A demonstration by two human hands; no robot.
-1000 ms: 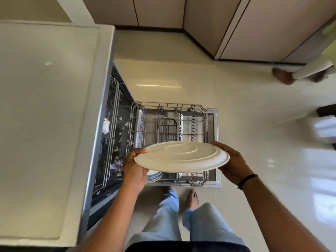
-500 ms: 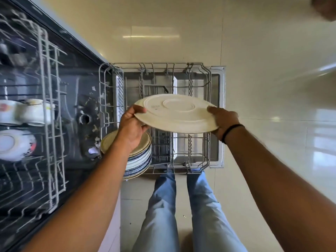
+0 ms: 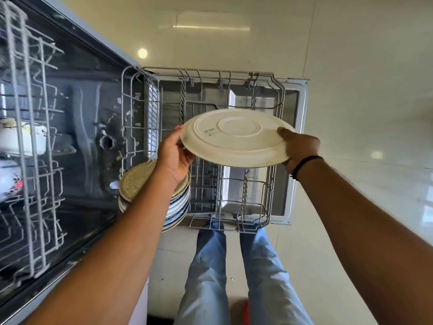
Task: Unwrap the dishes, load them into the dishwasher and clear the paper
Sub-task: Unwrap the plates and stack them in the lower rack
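Plate stack (image 3: 180, 202) half behind forearm

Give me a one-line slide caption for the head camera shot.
Both hands, left and right, hold a white plate underside-up above the pulled-out lower dishwasher rack, beside stacked plates.

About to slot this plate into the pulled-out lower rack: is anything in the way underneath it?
Partly. The plate, held by the left hand and right hand, hangs over open wire slots in the lower rack. A stack of plates fills the rack's left front corner, so only that corner is blocked.
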